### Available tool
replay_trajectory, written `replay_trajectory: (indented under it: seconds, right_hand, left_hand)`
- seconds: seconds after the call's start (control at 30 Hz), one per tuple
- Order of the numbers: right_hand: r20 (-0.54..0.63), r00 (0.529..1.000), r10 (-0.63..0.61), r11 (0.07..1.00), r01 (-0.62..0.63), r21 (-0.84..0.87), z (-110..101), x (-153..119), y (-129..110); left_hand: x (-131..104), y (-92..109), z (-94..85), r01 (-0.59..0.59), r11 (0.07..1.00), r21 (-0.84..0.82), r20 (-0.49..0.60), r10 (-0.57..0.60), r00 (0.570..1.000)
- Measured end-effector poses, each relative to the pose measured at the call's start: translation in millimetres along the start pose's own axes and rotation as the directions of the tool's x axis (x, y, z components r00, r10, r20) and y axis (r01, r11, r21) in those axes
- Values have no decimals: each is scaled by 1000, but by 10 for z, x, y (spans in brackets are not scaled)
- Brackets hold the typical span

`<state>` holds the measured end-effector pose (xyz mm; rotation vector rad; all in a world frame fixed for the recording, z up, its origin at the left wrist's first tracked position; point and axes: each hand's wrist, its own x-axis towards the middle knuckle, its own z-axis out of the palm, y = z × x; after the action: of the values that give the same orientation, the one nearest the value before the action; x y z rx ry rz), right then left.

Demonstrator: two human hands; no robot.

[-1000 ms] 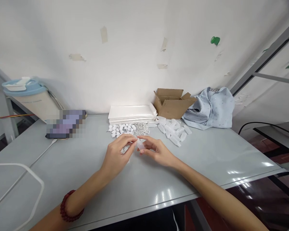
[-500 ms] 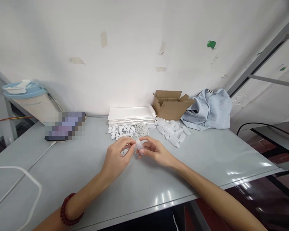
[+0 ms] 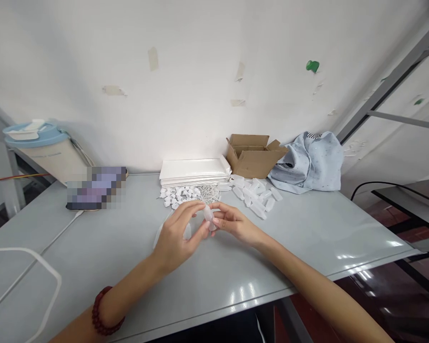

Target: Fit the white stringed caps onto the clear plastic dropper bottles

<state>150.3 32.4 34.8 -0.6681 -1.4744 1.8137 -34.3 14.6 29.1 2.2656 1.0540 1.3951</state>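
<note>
A small translucent plastic bottle (image 3: 209, 216) is held between both hands above the grey table (image 3: 214, 281). My left hand (image 3: 177, 233) has its fingertips on the bottle's left side, and my right hand (image 3: 236, 224) pinches it from the right. Just behind the hands lie a pile of small white caps (image 3: 180, 194) and a tangle of thin pale rings (image 3: 210, 193). More translucent bottles (image 3: 257, 197) lie in a heap to the right. Some clear pieces (image 3: 188, 232) are partly hidden behind my left hand.
A stack of white packets (image 3: 195, 171) and an open cardboard box (image 3: 255, 157) stand against the wall, with a light blue cloth bag (image 3: 309, 164) at their right. At the left are a blurred phone (image 3: 98, 188), its white cable and a blue-lidded cup (image 3: 46, 147).
My left hand has spread its fingers to the top and bottom of the bottle. The bottle has turned more upright and moved slightly right.
</note>
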Motion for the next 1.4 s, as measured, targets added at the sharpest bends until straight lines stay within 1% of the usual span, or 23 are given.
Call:
replay_trajectory:
  seconds: [0.13,0.2,0.27,0.37,0.43,0.53,0.6,0.67,0.73,0.83,0.93,1.0,1.07,1.13,1.23,1.33,1.4]
  right_hand:
    - [15,999,48,987,-49,156,-21,-4,0]
    - [32,997,68,979,-73,191,-19,-4,-16]
    - [38,996,79,979,-85,188,-13,-4,-32]
    - [44,997,68,989,-73,127,1,-8,-37]
    - [27,999,41,998,-42,46,16,-14,-29]
    - [-91,995,-41,992,30,-123,47,-24,-14]
    - [-183,978,-96,978,58,-202,65,-28,-13]
    - [-244,962,-122,966,59,-250,73,-32,-22]
    - [-271,954,-131,957,50,-287,73,-34,-37]
    - [-250,962,-110,956,34,-290,65,-35,-60]
    - [-207,976,-75,973,26,-229,61,-35,-78]
    - [-188,981,-52,981,15,-193,61,-35,-89]
    - [-173,985,-30,985,0,-171,62,-34,-93]
    - [-170,985,-26,986,-3,-169,59,-30,-83]
    - [-204,978,-52,979,10,-202,48,-20,-45]
    - [-234,970,-61,971,3,-241,42,-12,-18]
    - [-233,971,-48,971,-9,-240,47,-11,-24]
  left_hand:
    - [1,-17,21,-152,982,112,54,147,988]
    - [5,-24,28,-194,968,157,57,187,981]
    - [8,-26,29,-218,957,190,46,213,976]
    - [10,-22,18,-246,942,227,55,240,969]
    - [11,-21,7,-271,930,248,90,256,962]
    - [10,-26,-9,-321,902,288,160,286,945]
    - [9,-25,-14,-350,885,307,188,304,934]
    - [10,-19,-15,-360,882,305,185,316,931]
    - [10,-12,-11,-357,888,288,167,321,932]
    - [2,-12,2,-328,908,262,146,299,943]
    - [-16,-30,14,-278,927,250,128,253,959]
    - [-26,-45,13,-267,930,252,121,244,962]
    - [-24,-50,5,-292,918,267,142,262,954]
    - [-12,-42,-7,-344,892,292,175,304,936]
    - [12,-20,-23,-401,853,334,196,354,915]
    - [15,-15,-28,-402,845,352,200,352,915]
    - [6,-22,-24,-390,850,355,197,340,920]
